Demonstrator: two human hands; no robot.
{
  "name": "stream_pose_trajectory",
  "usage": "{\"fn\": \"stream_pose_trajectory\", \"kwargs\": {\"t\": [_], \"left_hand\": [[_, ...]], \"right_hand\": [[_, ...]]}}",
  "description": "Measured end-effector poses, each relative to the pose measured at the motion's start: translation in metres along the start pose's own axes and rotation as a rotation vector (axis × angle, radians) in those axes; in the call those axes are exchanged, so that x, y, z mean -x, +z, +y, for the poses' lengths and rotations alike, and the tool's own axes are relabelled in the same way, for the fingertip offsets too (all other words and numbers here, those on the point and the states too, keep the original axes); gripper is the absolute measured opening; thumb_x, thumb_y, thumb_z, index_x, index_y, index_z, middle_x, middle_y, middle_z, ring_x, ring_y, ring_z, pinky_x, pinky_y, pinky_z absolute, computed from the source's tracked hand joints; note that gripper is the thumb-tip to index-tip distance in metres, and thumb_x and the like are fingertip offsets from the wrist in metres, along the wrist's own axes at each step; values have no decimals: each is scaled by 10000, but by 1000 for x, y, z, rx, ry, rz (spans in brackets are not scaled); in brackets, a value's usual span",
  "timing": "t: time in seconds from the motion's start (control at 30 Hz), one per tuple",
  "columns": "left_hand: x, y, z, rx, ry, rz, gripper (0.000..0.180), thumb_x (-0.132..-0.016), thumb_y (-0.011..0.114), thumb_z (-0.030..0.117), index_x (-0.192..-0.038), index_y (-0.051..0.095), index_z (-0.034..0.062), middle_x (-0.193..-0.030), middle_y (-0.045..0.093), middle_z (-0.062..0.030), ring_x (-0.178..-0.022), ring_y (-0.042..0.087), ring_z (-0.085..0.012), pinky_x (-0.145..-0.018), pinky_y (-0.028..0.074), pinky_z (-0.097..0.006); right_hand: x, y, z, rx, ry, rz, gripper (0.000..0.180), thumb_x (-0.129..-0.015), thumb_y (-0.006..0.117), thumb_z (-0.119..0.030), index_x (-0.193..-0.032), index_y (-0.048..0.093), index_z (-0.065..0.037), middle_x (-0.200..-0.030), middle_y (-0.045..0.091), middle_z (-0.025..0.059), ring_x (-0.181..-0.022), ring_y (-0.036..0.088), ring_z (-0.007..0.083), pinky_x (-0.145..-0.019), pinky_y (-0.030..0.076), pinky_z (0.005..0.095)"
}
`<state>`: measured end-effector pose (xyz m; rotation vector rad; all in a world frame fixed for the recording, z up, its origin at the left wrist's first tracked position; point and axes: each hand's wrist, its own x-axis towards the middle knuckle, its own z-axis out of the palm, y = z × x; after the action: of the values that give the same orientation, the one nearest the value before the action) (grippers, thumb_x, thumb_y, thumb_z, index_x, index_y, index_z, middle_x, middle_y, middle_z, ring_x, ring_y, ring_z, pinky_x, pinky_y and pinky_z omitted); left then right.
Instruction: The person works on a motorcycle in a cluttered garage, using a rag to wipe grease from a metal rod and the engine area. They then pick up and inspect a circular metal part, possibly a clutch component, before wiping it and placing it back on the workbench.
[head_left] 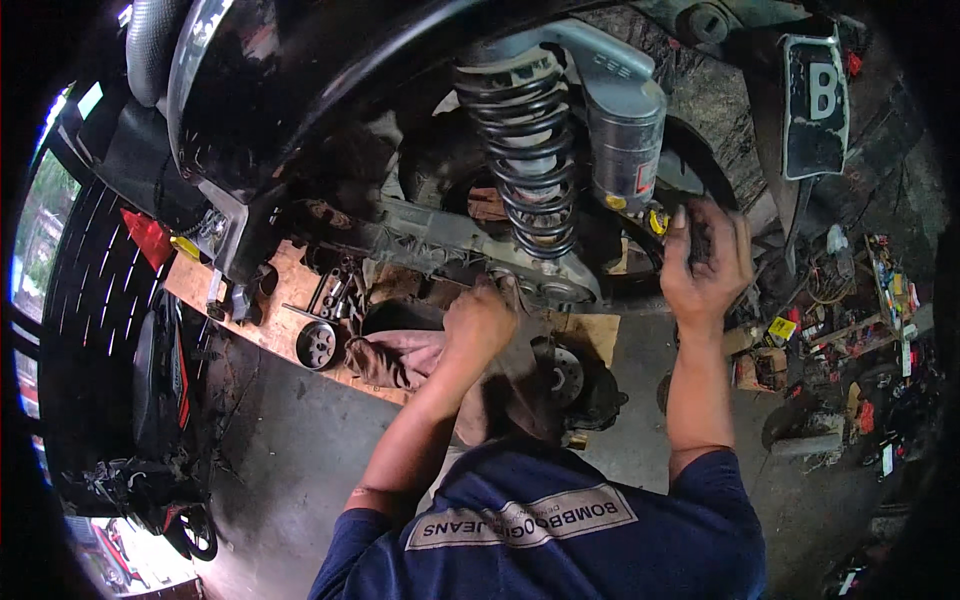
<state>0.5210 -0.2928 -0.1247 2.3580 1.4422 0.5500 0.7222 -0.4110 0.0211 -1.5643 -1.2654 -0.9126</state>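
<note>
Head view: a person works under the rear of a raised scooter, the right hand (pixel 705 262) curled tight over the rear tyre (pixel 700 170) beside the grey shock canister (pixel 625 130). The left hand (pixel 478 322) presses, fingers closed, against the engine case (pixel 450 245) below the black coil spring (pixel 525 150); whether it holds a tool is hard to tell. A slip there could pinch knuckles against the case. 1 pulley (pixel 317 345) lies loose on the wooden board (pixel 280 300) near its edge, and could roll off.
</note>
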Motion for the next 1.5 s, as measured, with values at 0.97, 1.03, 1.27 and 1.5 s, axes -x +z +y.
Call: {"fn": "stream_pose_trajectory", "kwargs": {"t": [0.97, 1.03, 1.27, 1.5], "left_hand": [[0, 4, -18, -6, 57, -124, 553, -969, 407, 456, -927, 635, -46, -889, 660, -307, -877, 653, -460, -787, 532, -535], [-3, -10, -5, 106, -25, -152, 583, -974, 390, 471, -911, 647, -49, -866, 659, -310, -875, 650, -470, -809, 527, -534], [-5, 3, -23, -98, 236, -277, 516, -968, 409, 411, -869, 677, -19, -931, 659, -292, -900, 640, -474, -790, 533, -518], [-7, 17, -37, -194, 288, -233, 407, -938, 450, 324, -962, 668, -19, -946, 637, -309, -909, 637, -465, -816, 527, -511]], "right_hand": [[224, 16, 159, -201, 811, -78, 750, -961, 543, -423, -1457, 281, 74, -1437, 395, 267, -1315, 413, 344, -1090, 299, 416], [252, 4, 156, -221, 891, -274, 720, -968, 548, -389, -1466, 275, 54, -1440, 390, 249, -1321, 407, 320, -1086, 301, 414], [178, -10, 99, -308, 818, -48, 720, -956, 579, -349, -1475, 254, 30, -1448, 373, 200, -1332, 370, 299, -1100, 282, 407], [25, -15, 57, -249, 138, -97, 743, -837, 714, -332, -1385, 405, 63, -1315, 518, 234, -1221, 498, 361, -1053, 353, 440]]}}
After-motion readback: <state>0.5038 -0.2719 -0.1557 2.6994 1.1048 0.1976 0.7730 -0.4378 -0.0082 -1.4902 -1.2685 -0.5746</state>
